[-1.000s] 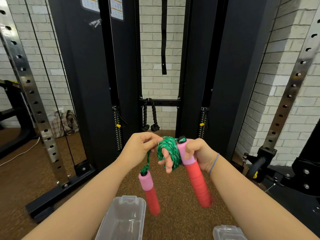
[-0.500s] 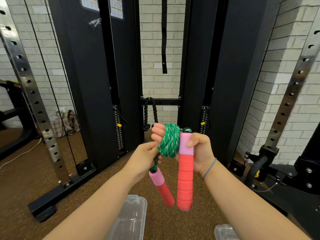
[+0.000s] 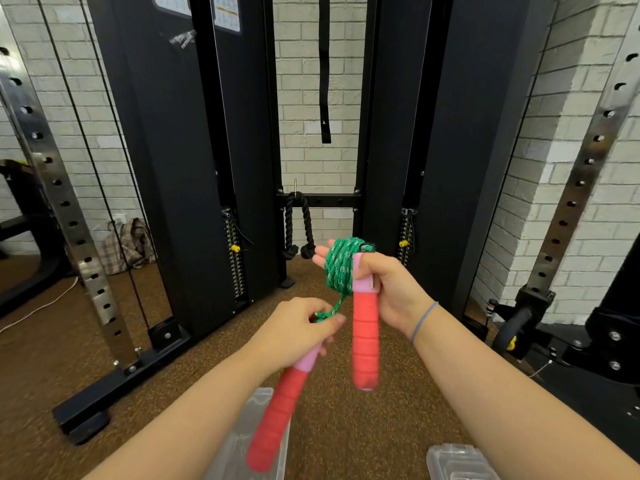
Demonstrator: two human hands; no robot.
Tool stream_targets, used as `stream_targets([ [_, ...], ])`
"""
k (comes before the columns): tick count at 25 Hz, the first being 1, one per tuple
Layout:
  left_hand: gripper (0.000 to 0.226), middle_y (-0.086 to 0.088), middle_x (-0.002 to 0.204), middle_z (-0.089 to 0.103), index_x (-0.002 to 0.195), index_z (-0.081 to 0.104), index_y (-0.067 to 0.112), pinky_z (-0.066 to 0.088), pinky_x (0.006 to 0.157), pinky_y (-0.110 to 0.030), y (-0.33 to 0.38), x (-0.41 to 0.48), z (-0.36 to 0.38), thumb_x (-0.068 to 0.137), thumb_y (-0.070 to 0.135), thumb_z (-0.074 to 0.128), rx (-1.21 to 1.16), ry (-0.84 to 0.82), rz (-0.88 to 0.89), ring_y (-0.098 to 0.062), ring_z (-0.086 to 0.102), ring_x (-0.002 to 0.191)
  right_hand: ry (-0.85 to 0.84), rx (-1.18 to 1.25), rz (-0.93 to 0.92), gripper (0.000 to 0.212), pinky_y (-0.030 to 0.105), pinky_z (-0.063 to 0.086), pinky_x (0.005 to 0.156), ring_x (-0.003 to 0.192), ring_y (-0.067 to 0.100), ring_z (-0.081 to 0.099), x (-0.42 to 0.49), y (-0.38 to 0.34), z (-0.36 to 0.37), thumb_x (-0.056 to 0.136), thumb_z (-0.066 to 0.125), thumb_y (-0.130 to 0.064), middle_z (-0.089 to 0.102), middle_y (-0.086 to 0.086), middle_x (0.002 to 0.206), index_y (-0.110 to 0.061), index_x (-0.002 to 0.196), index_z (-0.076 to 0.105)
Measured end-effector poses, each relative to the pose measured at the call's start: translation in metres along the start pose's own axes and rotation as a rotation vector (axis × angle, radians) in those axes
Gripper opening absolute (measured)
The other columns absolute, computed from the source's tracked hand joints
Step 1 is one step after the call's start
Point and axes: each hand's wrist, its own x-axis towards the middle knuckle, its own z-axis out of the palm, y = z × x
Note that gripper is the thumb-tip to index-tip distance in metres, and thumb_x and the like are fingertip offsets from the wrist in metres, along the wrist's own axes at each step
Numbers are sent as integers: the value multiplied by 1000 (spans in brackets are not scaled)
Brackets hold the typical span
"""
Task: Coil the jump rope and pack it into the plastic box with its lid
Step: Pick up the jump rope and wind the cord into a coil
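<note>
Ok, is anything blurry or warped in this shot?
Head view: the left hand and its handle are slightly motion-blurred; the coiled rope is sharper; wide-angle distortion bows the steel uprights at both edges.

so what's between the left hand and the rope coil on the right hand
In the head view, a short taut stretch of green rope runs from the left hand up to the coil wound on the right hand; nothing else lies between.
</note>
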Motion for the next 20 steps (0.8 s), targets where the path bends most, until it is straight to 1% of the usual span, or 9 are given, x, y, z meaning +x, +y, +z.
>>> stream_targets([
  [3, 21, 5, 51, 59, 100, 62, 22, 49, 47, -16, 7, -5, -5, 79, 27, 65, 266, 0, 43, -5, 57, 40, 62, -289, 29, 49, 31, 47, 101, 120, 25, 57, 2, 4, 3, 58, 42, 2, 57, 14, 129, -6, 102, 60],
  [6, 36, 4, 74, 59, 107, 59, 18, 48, 63, -28, 11, -6, -10, 72, 24, 65, 504, 17, 66, -18, 61, 71, 113, -558, 87, 55, 40, 43, 103, 124, 35, 53, 5, 12, -2, 55, 48, 1, 56, 23, 132, 13, 108, 57],
  [8, 44, -2, 95, 62, 113, 56, 20, 51, 70, -33, 12, -6, -13, 71, 25, 66, 567, 12, 23, -22, 59, 82, 99, -653, 139, 61, 37, 46, 93, 122, 34, 54, 3, 19, -8, 57, 52, 2, 57, 25, 129, 17, 116, 51],
  [10, 46, -3, 106, 63, 115, 54, 23, 52, 73, -34, 12, -7, -16, 71, 30, 66, 662, 10, 4, -23, 61, 88, 90, -751, 213, 49, 29, 50, 75, 109, 27, 64, 4, 19, -8, 63, 54, 1, 65, 27, 115, 17, 108, 55],
  [11, 48, -1, 108, 63, 116, 53, 27, 50, 73, -33, 12, -7, -18, 71, 35, 68, 734, 16, 7, -23, 62, 92, 75, -821, 254, 35, 26, 45, 63, 90, 23, 68, 5, 19, -7, 63, 54, -2, 67, 28, 94, 15, 94, 57],
  [12, 51, 3, 109, 63, 117, 52, 30, 48, 73, -32, 11, -7, -20, 71, 41, 70, 810, 27, 19, -22, 62, 96, 51, -892, 294, 19, 24, 39, 56, 68, 18, 62, 5, 19, -5, 63, 55, -6, 60, 21, 71, 7, 77, 56],
  [13, 53, 6, 110, 64, 118, 52, 33, 45, 73, -32, 11, -7, -22, 70, 46, 71, 876, 39, 27, -20, 61, 99, 23, -944, 323, 8, 22, 35, 51, 55, 14, 49, 4, 19, -4, 64, 55, -8, 49, 12, 60, -2, 67, 51],
  [15, 55, 8, 108, 65, 116, 54, 35, 45, 75, -31, 12, -5, -27, 67, 53, 72, 968, 52, 36, -17, 61, 100, -18, -991, 379, 10, 19, 35, 48, 51, 11, 40, 1, 18, -4, 65, 56, -8, 43, 3, 57, -10, 62, 47],
  [20, 47, 12, 102, 64, 100, 53, 33, 40, 72, -27, 11, -5, -34, 63, 56, 72, 961, 36, 145, -10, 60, 93, -169, -930, 489, 8, 21, 38, 53, 56, 10, 44, -3, 18, -6, 59, 58, -12, 49, 1, 62, -13, 62, 51],
])
